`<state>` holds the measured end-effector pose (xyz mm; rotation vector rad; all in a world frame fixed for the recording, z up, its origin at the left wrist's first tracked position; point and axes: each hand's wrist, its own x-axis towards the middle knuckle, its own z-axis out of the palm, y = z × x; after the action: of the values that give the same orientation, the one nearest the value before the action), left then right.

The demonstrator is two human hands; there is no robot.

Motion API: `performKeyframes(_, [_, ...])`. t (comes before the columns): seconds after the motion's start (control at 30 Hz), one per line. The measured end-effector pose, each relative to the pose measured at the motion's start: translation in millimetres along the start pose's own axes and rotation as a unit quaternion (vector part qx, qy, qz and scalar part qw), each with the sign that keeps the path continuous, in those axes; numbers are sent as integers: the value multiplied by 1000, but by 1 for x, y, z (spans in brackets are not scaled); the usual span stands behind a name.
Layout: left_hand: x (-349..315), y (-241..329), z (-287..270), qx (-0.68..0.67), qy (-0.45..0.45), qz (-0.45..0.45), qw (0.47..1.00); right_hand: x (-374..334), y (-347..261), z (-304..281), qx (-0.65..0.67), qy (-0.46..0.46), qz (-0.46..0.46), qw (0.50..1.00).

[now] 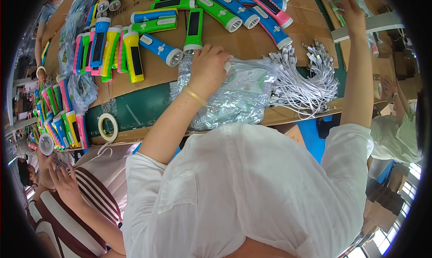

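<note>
Where a stack of clear plastic bags [240, 94] lies at the near edge of the bench [146, 106], the left hand [206, 73] rests over its far left part, fingers [215, 51] bent; a small white piece [227, 67] shows at their right side, but I cannot tell whether they grip it. The right hand [350, 13] is stretched to the far right past a pale rail [375, 23], fingers loosely curved near more plastic packaging [361, 4]; whether they grasp any cannot be told.

Just beyond the left fingers lies a green flashlight [194, 28], white head toward them; a blue flashlight [157, 49] lies to its left. White cables [310, 87] press against the bags' right edge, their loops close to the bench's near edge. Bare cardboard [245, 44] leaves a gap between the bags and the far flashlights [220, 13].

To the left, a cluster of flashlights [109, 51] stands close together. Nearer, a tape roll [108, 126] sits at the bench's edge, with an open green strip between it and the bags. Further left, a co-worker's hand [65, 179] is beside another flashlight pile [58, 112].
</note>
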<state>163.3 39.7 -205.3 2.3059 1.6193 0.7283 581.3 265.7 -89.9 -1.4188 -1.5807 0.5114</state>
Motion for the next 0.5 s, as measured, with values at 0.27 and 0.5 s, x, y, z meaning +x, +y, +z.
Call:
performKeyframes(0.27, [-4,-5,-10,-55,-42,-25,997,-198,-82,157,-15,-421,-107,901])
performKeyframes(0.5, [-18,2,-12,-92,18,-59,994,-212,-80,184,-24,-451,-176,875])
